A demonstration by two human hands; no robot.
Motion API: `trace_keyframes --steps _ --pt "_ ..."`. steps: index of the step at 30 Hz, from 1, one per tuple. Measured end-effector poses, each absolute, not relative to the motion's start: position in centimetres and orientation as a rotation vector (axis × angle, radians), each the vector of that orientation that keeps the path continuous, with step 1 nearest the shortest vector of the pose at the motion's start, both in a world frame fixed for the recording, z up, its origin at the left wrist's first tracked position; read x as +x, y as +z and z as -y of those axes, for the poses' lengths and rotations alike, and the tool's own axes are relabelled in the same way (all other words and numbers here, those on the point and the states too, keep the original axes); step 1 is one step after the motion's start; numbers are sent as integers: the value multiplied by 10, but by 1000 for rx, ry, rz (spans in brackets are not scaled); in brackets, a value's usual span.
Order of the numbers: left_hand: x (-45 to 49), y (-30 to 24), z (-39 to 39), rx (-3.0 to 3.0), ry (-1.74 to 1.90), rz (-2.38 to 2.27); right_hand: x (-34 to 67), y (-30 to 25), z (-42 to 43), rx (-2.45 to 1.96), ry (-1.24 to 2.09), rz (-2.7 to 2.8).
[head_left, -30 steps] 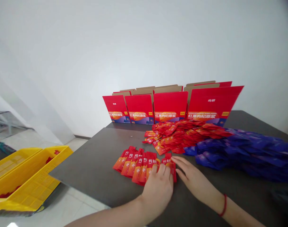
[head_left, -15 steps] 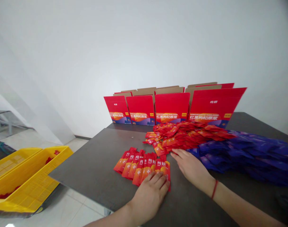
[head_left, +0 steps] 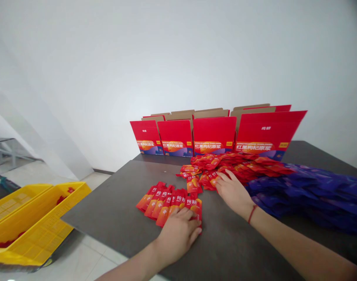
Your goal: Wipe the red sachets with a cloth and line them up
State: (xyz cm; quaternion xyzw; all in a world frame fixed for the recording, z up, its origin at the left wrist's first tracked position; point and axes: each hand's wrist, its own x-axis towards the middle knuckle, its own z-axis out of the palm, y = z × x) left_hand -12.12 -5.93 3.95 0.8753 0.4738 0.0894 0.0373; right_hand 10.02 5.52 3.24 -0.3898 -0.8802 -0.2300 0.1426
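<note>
A fanned row of red sachets [head_left: 166,199] lies on the dark table [head_left: 119,210]. My left hand [head_left: 178,232] rests flat on the near right end of that row, fingers together and stretched out. My right hand [head_left: 232,191] reaches forward with its fingers spread. Their tips touch the near edge of the loose pile of red sachets [head_left: 233,166]. A red string is on my right wrist.
A heap of blue sachets [head_left: 309,191] covers the table's right side. Several open red cartons [head_left: 213,134] stand in a row at the back against the white wall. Yellow plastic crates [head_left: 32,222] sit on the floor at the left.
My right hand has left the fanned row and moved forward to the red pile. My left hand slid slightly back toward me on the row.
</note>
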Motion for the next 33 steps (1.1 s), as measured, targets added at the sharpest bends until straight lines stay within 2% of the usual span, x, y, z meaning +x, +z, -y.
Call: trace_keyframes --steps 4,8,13,20,27,33 --pt "-123 55 12 2709 271 -1594 113 26 -23 -1096 -670 2530" --pt "-117 63 -42 2669 -13 -1798 131 12 12 -1085 -656 2473" --pt "-95 72 -70 2656 -150 -1793 157 -1 34 -1215 -412 2191" --pt "-68 72 -6 2903 -58 -1731 157 -13 33 -1279 -182 2086" --pt "-81 11 68 3199 20 -1711 148 -19 33 -1222 -251 2213" --pt "-98 14 65 3140 84 -1402 147 -15 31 -1203 -365 2273"
